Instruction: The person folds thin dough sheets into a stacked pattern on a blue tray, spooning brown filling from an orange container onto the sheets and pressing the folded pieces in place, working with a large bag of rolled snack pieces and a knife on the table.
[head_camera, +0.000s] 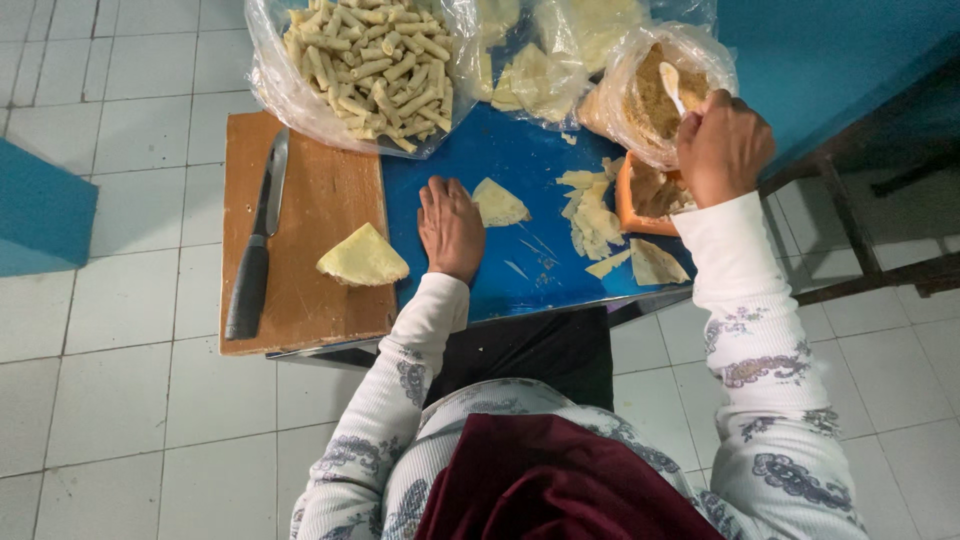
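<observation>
Two hands are at work over a small blue table (500, 165) set on a pale tiled floor (120, 400). Biggest thing on it is the wooden cutting board (310, 290) at the left edge, with a black-handled knife (255, 250) lying along its far side and a folded yellow wrapper (362, 258) resting near its right edge. Behind the board sits a clear bag of finished rolls (370, 65), heaped high. Next to that, another clear bag holding flat wrappers (545, 70). At the right, an open bag of crumbly brown filling (645, 105), with an orange dish (640, 195) just below it and a loose pile of wrapper pieces (595, 215) beside the dish. Now the right hand (722, 148): fingers curled tight around a white spoon (672, 88), its bowl up inside the filling bag. Left hand (450, 228) lies flat on the table, fingers straight and together, gripping nothing, fingertips just beside a triangular wrapper (498, 205).
</observation>
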